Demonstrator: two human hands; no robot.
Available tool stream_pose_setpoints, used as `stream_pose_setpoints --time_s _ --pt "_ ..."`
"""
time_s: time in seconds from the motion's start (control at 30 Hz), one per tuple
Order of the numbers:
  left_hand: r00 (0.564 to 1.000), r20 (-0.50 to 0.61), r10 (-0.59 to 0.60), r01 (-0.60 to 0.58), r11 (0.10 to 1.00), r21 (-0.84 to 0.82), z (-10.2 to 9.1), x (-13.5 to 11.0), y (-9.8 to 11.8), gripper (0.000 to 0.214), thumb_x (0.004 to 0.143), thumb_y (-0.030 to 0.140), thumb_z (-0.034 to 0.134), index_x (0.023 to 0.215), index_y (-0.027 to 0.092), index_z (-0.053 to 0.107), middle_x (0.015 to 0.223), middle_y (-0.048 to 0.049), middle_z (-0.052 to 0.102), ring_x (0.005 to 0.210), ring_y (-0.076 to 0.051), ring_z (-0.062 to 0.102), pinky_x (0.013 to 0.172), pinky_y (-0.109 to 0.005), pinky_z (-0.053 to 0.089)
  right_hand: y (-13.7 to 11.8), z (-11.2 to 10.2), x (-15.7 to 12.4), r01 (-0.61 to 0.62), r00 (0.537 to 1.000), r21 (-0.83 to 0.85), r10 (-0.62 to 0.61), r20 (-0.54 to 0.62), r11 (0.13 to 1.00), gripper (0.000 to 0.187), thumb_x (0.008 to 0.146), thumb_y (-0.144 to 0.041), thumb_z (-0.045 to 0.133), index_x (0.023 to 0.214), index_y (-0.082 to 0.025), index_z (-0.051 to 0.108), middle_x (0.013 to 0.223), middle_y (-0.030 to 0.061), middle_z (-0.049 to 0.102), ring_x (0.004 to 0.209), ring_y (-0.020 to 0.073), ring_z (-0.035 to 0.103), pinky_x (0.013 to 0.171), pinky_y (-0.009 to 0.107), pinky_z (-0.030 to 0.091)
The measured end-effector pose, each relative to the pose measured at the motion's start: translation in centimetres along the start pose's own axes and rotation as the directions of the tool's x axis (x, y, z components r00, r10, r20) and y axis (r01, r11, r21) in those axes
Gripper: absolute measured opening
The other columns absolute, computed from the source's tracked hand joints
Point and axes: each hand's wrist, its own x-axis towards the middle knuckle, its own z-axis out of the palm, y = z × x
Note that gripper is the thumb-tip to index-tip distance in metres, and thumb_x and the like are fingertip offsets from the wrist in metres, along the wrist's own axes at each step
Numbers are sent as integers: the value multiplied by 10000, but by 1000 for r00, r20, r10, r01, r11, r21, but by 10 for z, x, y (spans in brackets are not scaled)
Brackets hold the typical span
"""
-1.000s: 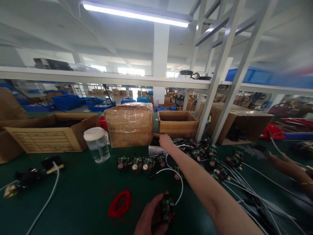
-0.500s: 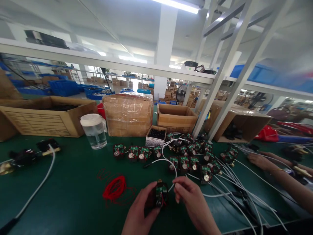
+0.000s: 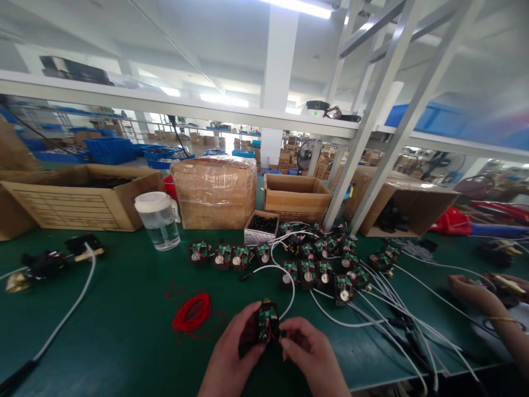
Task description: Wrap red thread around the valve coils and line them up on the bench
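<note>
Green circuit-board unit (image 3: 268, 321) sits between both hands, over the tabletop (image 3: 136, 331), long axis pointing roughly away from wearer. Left hand (image 3: 233, 350) half open, curled around unit's left side, holding it. Right hand (image 3: 308, 353) at right side, thumb and fingertips pinched on small black piece (image 3: 282, 333); contact with unit unclear. Versus 0.5 s ago: right fingertips moved from beside white cable (image 3: 293, 292) closer to unit.

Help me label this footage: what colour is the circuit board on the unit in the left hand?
Green; the circuit board shows in the head view.
</note>
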Motion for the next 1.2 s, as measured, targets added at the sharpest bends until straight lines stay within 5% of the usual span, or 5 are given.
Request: stream_pose_setpoints --time_s 0.5,0.8,1.1,1.2 --pt "1000 -3 0 0 1000 -22 0 0 2 606 776 153 626 1360 296 554 1269 -52 707 1051 -222 724 971 -377 581 5 4 0 42 999 94 -42 5 995 447 800 -589 774 1009 -198 723 858 64 703 677 189 659 650 289 512" --pt "1000 -18 4 -5 999 -39 0 0 1 611 763 135 626 1348 298 561 1283 -53 697 1067 -225 715 981 -381 572 -6 1 2 241 968 -367 -250 22 899 157 869 -379 736 973 -268 772 869 38 688 797 207 642 716 270 514" --pt "1000 -16 26 -27 999 -30 0 -1 0 600 782 140 628 1355 301 554 1274 -53 693 1053 -219 714 962 -376 581 3 0 2 339 940 -415 -320 117 844 226 964 -340 630 1154 -288 741 902 40 697 710 172 687 664 229 559" --pt "999 -12 34 -35 999 -11 -1 -2 0 594 792 147 627 1359 304 550 1286 -53 686 1076 -216 707 980 -376 572 1 0 2 310 947 -459 -312 73 833 182 929 -269 641 1083 -250 737 868 25 690 698 164 678 657 213 555"
